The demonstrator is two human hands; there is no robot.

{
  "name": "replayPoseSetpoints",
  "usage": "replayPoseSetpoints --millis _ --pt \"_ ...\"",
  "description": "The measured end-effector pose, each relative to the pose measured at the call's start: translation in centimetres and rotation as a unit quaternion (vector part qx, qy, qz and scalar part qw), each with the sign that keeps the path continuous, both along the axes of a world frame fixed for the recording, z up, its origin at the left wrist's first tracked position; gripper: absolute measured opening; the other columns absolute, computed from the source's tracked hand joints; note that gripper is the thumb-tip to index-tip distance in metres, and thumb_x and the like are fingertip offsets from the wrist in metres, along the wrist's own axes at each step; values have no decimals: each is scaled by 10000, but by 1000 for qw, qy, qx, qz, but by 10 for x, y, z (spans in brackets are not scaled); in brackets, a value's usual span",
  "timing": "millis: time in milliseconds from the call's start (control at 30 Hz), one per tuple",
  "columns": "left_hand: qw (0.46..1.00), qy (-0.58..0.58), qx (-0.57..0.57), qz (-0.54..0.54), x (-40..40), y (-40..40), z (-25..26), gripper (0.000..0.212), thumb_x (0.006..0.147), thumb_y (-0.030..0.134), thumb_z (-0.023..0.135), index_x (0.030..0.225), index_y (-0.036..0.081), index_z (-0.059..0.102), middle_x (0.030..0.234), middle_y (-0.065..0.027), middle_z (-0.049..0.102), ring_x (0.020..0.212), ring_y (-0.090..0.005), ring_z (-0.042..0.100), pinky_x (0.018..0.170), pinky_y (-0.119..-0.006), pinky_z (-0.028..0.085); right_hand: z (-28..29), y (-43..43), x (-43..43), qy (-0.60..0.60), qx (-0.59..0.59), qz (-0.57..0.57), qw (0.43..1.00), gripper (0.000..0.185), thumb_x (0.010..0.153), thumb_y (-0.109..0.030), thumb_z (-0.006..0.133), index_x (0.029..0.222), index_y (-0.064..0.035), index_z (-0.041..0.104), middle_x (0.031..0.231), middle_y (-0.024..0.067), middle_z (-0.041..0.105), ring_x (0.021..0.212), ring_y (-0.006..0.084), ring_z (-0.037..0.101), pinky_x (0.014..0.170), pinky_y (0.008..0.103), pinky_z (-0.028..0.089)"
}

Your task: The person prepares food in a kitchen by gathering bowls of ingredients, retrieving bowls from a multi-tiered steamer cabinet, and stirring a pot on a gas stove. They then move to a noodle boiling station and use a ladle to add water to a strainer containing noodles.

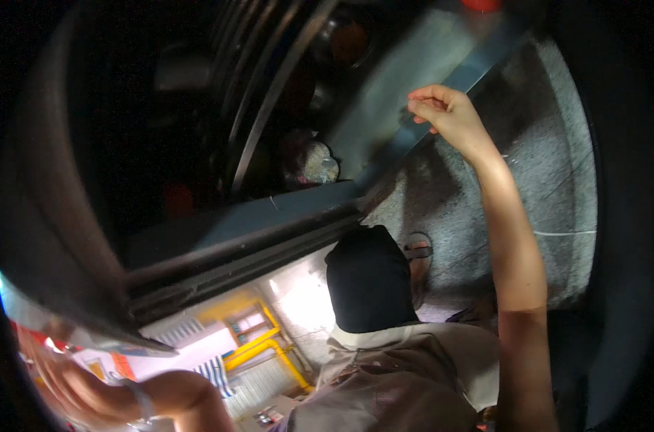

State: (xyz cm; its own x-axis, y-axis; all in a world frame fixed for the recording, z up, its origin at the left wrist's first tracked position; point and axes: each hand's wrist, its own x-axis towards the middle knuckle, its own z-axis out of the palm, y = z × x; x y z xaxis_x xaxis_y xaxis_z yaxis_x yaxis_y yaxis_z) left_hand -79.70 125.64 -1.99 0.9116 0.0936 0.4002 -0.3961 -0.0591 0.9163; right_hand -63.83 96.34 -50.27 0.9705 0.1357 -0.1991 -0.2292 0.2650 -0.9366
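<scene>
My right hand (pixel 438 109) is over a grey-blue metal edge (pixel 400 147) at the upper right, its fingers curled in and the thumb against them; no object shows in it. A pale, blurred flat surface (pixel 402 70) lies beyond the fingertips. At the lower left, motion blurs my left hand (pixel 76 380), raised beside a dark curved panel (pixel 62 259). Its fingers look extended, with nothing visible in them, and a band circles that wrist. A crumpled clear plastic bag with pale contents (pixel 320 163) lies in the dark space past the metal ledge (pixel 273 210).
Curved metal bars (pixel 273 102) and a round container (pixel 348 43) stand in the dark interior. Something red (pixel 481 4) is at the top edge. Below are the stained floor (pixel 456 205) and a sandalled foot (pixel 420 254). Yellow pipes (pixel 257 348) appear at the lower left.
</scene>
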Motion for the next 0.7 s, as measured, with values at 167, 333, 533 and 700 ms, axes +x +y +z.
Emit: replayPoseSetpoints --millis 167,333,533,700 --pt "988 93 118 -28 -25 -85 -192 423 932 291 372 1237 -1 352 913 -140 493 756 -166 443 704 -282 355 -46 31 1 9 98 -6 995 251 815 -165 614 967 30 573 768 29 600 705 89 554 654 218 459" --pt "953 233 191 15 12 -116 -314 444 898 358 443 1145 -9 403 592 -85 513 461 -107 429 474 -213 364 -82 31 -17 -20 31 -76 996 198 829 -163 586 942 0 587 808 62 627 767 126 590 695 254 472" --pt "918 336 210 26 55 -108 -356 346 886 182 464 1162 -26 443 712 -86 554 623 -97 445 608 -218 361 -85 37 -25 2 37 -118 992 151 816 -112 599 933 -16 596 821 70 628 761 128 589 697 261 475" --pt "934 333 125 15 85 -99 -399 301 908 129 438 1173 -14 452 789 -90 580 680 -91 460 676 -213 373 -97 37 -23 11 54 -148 988 161 802 -63 607 958 -28 592 834 43 622 734 95 570 651 223 463"
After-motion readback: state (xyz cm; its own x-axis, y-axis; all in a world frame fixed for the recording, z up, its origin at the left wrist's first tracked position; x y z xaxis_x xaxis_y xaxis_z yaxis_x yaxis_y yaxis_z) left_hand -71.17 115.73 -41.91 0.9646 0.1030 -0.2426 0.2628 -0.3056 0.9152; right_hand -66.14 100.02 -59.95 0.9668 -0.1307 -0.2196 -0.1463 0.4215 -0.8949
